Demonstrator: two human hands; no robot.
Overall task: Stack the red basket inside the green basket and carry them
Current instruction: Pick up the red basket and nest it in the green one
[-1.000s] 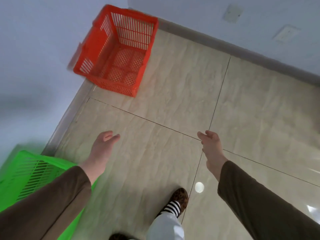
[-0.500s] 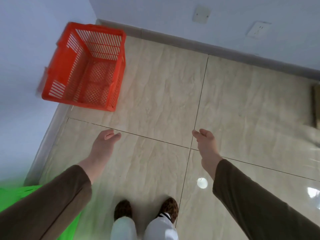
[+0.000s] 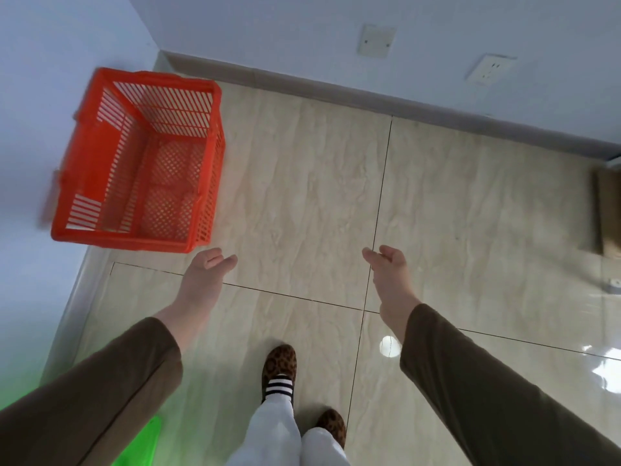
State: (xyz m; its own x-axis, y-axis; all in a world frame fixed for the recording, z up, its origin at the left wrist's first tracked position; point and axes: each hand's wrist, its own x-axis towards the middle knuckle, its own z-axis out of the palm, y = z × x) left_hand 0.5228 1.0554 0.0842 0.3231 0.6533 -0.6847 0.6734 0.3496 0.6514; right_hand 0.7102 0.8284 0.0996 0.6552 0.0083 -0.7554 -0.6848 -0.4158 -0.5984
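The red basket [image 3: 141, 163], slatted plastic and empty, stands on the tiled floor against the left wall near the room corner. My left hand [image 3: 205, 277] is held out just below its near right corner, fingers apart, holding nothing and not touching it. My right hand [image 3: 389, 277] hovers further right over the floor, also open and empty. Only a corner of the green basket [image 3: 141, 445] shows at the bottom left, mostly hidden behind my left sleeve.
Walls with a grey skirting board [image 3: 302, 82] close the left and far sides. Two wall plates [image 3: 376, 40] sit on the far wall. A brown cardboard box [image 3: 608, 213] lies at the right edge. My feet in leopard-print shoes [image 3: 279, 364] stand below the hands.
I have stepped closer: the red basket has grown and slid down toward my left hand. The green basket has dropped almost out of view at the bottom left. Both hands stay open.
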